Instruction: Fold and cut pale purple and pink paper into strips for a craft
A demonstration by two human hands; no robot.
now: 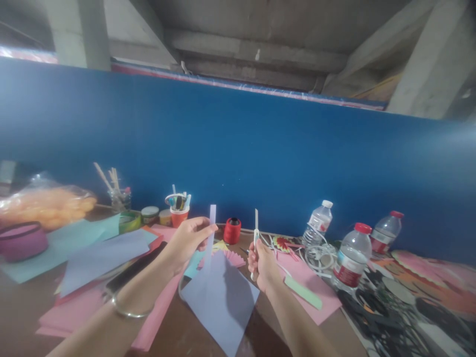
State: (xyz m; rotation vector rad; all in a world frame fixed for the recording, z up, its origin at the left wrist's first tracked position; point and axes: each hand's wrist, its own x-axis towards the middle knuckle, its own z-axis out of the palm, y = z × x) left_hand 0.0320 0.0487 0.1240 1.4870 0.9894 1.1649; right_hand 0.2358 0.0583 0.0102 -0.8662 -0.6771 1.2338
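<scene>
My left hand [191, 238] pinches a narrow lavender paper strip [212, 215] between thumb and fingers, holding it upright. The strip's lower end hangs over a lavender sheet [219, 297] lying cornerwise on the table. In my right hand [262, 263] is a white-handled utility knife [256, 233], its thin blade pointing up, apart from the strip. Shadows fall across the sheet between my hands. Behind them stands a red thread spool [232, 231]. A pink sheet [316, 305] with a light green strip [303, 292] on it lies beside my right forearm.
Stacked coloured papers [100, 258] spread under and beside my left arm. A red cup [180, 216] of tools stands at the back. Plastic bottles [352, 255], white cord [320, 255] and dark cut scraps [386, 312] crowd the right. A blue partition [238, 148] rises behind.
</scene>
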